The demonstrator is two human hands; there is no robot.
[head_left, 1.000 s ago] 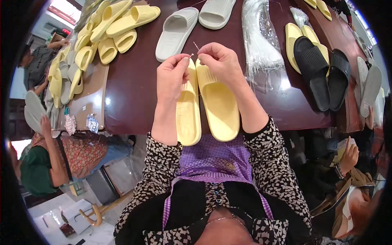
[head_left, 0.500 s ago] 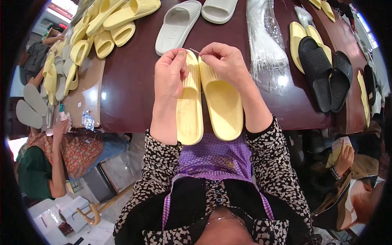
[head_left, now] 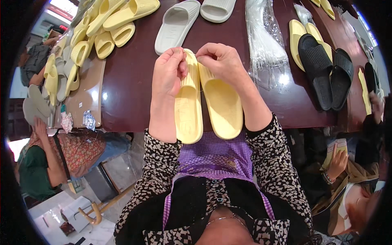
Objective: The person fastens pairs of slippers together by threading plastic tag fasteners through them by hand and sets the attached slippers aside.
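A pair of yellow slide slippers lies side by side before me, the left slipper [head_left: 189, 116] and the right slipper [head_left: 223, 108], toes pointing away. My left hand [head_left: 169, 69] is closed in a pinch at the left slipper's toe. Over the toe of the right slipper, my right hand [head_left: 220, 61] pinches thumb against forefinger. A thin strand, hard to see, runs between the fingertips of both hands. A bit of thin strand also shows between the slippers near the straps. My fingers hide the right slipper's toe and part of its strap.
Beyond my hands lie a grey slipper [head_left: 177, 26] and a bundle of thin clear plastic ties [head_left: 265, 45]. Yellow slippers [head_left: 116, 34] are heaped at the far left. Black slippers [head_left: 320, 71] rest on yellow ones at right. People sit at both sides; one touches grey slippers [head_left: 34, 106].
My right fingertips have come slightly lower and closer to the toes; the strand between my hands shows less. At left, a person's hand has moved onto the grey slippers.
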